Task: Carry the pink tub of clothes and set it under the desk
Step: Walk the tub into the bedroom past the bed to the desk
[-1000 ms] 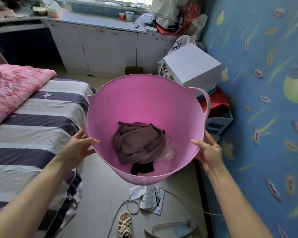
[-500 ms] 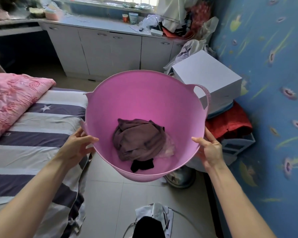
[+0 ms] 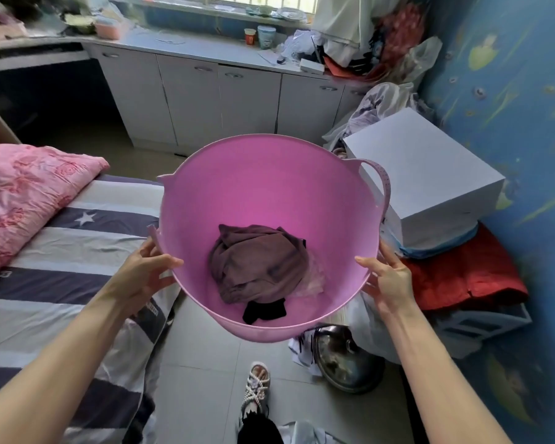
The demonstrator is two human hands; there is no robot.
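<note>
smooth plastic tub point(image 3: 269, 187); soft, crumpled cloth point(image 3: 257, 261).

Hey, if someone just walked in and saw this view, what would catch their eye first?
The big pink tub fills the middle of the view, held off the floor by the left hand and right hand at its near rim, with a crumpled brownish garment in its bottom. Next, the bright blue patterned wall on the right, and the striped bed with a pink quilt on the left.
</note>
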